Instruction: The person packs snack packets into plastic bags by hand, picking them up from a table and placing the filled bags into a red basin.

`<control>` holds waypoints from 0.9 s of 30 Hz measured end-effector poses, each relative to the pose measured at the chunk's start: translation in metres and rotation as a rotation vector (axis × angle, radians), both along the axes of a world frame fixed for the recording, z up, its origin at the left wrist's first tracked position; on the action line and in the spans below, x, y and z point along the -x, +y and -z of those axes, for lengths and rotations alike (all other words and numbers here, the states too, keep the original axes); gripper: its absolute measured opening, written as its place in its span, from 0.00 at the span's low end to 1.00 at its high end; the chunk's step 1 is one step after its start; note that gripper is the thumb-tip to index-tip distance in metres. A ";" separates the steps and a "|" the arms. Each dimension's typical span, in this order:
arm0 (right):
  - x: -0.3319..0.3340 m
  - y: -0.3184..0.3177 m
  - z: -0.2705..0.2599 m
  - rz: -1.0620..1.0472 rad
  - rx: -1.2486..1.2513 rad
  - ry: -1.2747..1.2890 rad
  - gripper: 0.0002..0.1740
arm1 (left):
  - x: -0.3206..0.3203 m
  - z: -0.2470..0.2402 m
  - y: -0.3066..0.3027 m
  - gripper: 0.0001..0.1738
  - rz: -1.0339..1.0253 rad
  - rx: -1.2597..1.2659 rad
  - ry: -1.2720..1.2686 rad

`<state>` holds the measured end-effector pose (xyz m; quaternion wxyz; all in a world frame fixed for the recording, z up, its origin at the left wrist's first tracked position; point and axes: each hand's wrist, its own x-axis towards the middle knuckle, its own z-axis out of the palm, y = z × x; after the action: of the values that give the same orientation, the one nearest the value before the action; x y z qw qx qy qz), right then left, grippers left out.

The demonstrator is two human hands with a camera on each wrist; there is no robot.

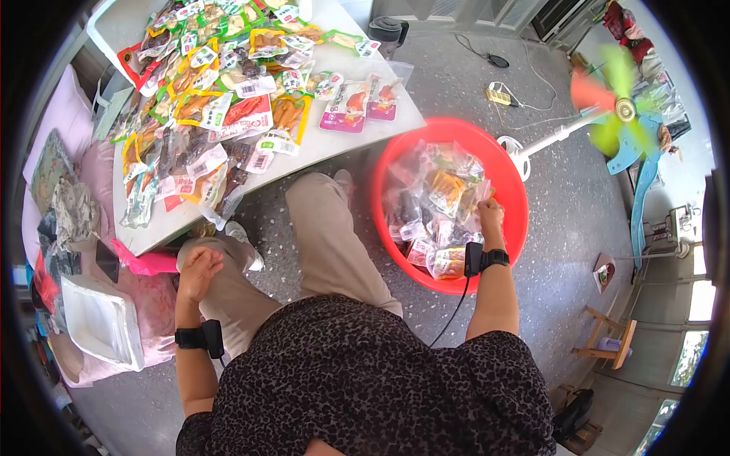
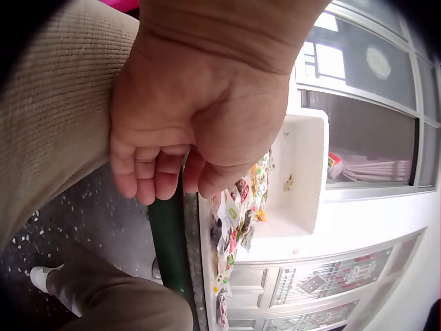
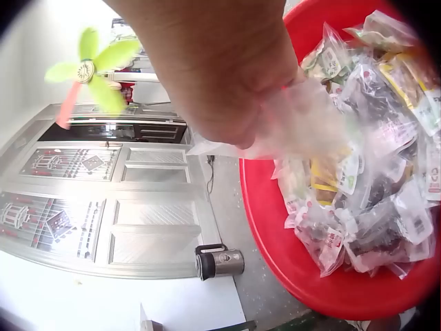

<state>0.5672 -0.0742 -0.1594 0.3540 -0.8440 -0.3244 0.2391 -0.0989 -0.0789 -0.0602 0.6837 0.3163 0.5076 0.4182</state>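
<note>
My right hand (image 1: 492, 220) is at the right side of a red plastic basin (image 1: 520, 216) on the floor. In the right wrist view its fingers pinch a blurred, clear plastic packet (image 3: 310, 124), whose contents cannot be made out. Sealed snack packets (image 3: 382, 221) lie heaped in the basin below. My left hand (image 1: 200, 273) hovers by my left thigh near the table's front edge, palm turned up and fingers loosely bent, with nothing in it. The left wrist view shows those relaxed fingers (image 2: 165, 183) in front of the table edge.
A white table (image 1: 304, 169) carries a pile of colourful snack packets (image 1: 205, 106). Right of the basin stands a fan (image 1: 625, 110) with green and orange blades. A white foam box (image 1: 99, 323) sits at left, cables (image 1: 532, 106) trail on the floor, and a flask (image 3: 220, 263) stands beyond the basin.
</note>
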 end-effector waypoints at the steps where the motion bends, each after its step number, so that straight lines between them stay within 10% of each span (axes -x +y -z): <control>1: 0.000 -0.001 -0.003 -0.010 0.023 -0.031 0.07 | -0.001 -0.001 0.000 0.05 -0.006 0.003 0.006; 8: 0.008 -0.013 0.019 0.145 -0.013 0.594 0.10 | -0.002 -0.004 0.002 0.06 -0.026 0.041 0.047; 19: -0.058 0.024 0.005 0.214 -0.254 0.669 0.07 | 0.005 -0.002 0.001 0.06 -0.051 0.059 0.066; 21: -0.101 0.020 -0.007 0.257 -0.342 0.504 0.07 | 0.008 -0.002 -0.001 0.06 -0.052 0.063 0.077; 23: -0.156 0.012 -0.013 -0.286 0.679 -1.011 0.08 | 0.009 -0.002 -0.001 0.06 -0.047 0.062 0.095; 27: -0.141 -0.026 -0.041 -0.183 1.209 -1.007 0.11 | 0.007 -0.002 -0.001 0.06 -0.068 0.052 0.115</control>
<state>0.7080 -0.0999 -0.1180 -0.3764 -0.8666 -0.3275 -0.0085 -0.1063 -0.0798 -0.0580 0.6468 0.3045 0.5672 0.4089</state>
